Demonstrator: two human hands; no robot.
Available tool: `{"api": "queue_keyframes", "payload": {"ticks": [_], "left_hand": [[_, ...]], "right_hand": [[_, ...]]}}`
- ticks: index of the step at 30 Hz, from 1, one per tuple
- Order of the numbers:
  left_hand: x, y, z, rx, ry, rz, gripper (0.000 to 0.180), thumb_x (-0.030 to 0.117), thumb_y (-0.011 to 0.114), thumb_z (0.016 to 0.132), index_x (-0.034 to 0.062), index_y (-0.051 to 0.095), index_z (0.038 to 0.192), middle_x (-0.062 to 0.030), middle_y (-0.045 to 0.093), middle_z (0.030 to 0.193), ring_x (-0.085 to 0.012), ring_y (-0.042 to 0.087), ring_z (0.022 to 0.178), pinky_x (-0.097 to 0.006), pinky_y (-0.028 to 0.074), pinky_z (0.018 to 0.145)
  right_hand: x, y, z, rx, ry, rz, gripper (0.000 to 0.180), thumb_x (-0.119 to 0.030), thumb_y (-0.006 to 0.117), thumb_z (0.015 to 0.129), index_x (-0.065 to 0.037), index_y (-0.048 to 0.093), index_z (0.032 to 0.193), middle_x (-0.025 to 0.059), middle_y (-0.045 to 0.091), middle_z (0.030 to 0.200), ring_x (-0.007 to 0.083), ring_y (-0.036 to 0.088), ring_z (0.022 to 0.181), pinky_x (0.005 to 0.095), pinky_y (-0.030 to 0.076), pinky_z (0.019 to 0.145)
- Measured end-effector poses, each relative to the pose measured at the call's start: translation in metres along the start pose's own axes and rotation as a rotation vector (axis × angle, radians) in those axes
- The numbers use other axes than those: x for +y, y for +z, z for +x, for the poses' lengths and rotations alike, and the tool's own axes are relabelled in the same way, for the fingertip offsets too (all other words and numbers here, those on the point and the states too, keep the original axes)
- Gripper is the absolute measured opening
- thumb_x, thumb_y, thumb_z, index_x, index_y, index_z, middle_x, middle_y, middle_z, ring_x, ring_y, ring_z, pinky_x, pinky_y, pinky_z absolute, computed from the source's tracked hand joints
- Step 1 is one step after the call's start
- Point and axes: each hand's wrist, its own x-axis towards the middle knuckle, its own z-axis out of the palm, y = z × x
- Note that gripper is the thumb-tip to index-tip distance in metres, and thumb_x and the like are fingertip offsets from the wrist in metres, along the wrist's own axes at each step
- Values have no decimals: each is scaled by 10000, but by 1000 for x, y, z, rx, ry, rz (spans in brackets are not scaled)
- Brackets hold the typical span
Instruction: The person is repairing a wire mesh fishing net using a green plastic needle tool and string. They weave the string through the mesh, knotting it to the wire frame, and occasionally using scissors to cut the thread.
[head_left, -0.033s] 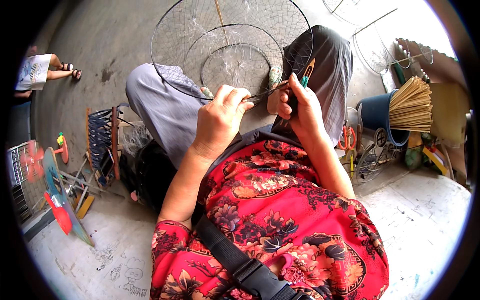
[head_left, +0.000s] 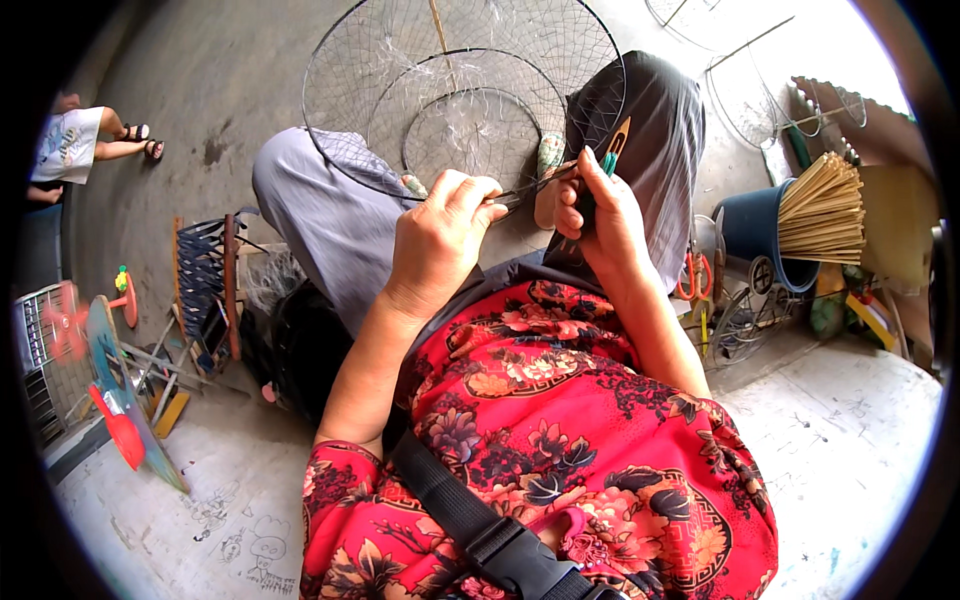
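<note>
Quietly, someone sits with knees spread and a round hooped net (head_left: 470,125) set between them, its large dark outer ring reaching above the thighs and smaller rings showing through the pale mesh. The left hand (head_left: 446,232) is nearly closed, thumb and forefinger pinched together on the ring's near edge; whether they also grip a strand of mesh, I can't tell. Just beside it, the right hand (head_left: 604,212) is curled, thumb laid along the forefinger, holding a slim wooden netting shuttle (head_left: 619,137) that points up and away, with green twine (head_left: 608,163) wound at its lower part. Something dark lies within that same palm, mostly hidden by the fingers, and the ring's near edge runs up to the fingertips. Beyond the net's lower edge, a patterned slipper (head_left: 551,152) shows on the floor. Over to the sitter's right stands a blue bucket (head_left: 750,230) with a thick bundle of wooden sticks (head_left: 825,210) leaning out of it, and red-handled scissors (head_left: 694,276) hang nearer the thigh. On the far left, another person's sandalled legs (head_left: 122,148) stretch into view.
</note>
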Motion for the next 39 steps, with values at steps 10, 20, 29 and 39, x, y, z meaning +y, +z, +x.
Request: {"api": "queue_keyframes", "payload": {"ticks": [10,20,29,39], "left_hand": [[-3,4,-1,-22,-79,-177,186,60,735,858,49,618,1002,-102,623,906,-295,679,730,-378,530,608],[-5,-3,2,-44,-1,-63,189,77,726,868,58,607,1014,-88,630,919,-285,681,728,-373,530,576],[6,-9,6,-65,53,113,177,99,727,862,77,592,974,-61,609,875,-277,671,649,-370,520,519],[2,2,13,-16,50,127,139,107,706,872,94,606,968,-72,569,897,-290,644,670,-396,508,552]], "right_hand": [[2,6,-8,-48,53,-146,276,-294,655,992,-27,641,927,55,634,718,113,516,472,247,347,407],[14,18,-8,-51,14,-125,242,-253,662,987,-35,662,883,52,629,663,104,498,442,244,333,394],[19,16,-7,-61,7,-52,248,-251,646,993,-40,650,862,48,600,632,115,481,440,249,349,408],[-4,-17,-25,30,-655,-1171,222,-68,698,898,21,588,1069,121,582,888,283,588,758,341,491,700]]}}
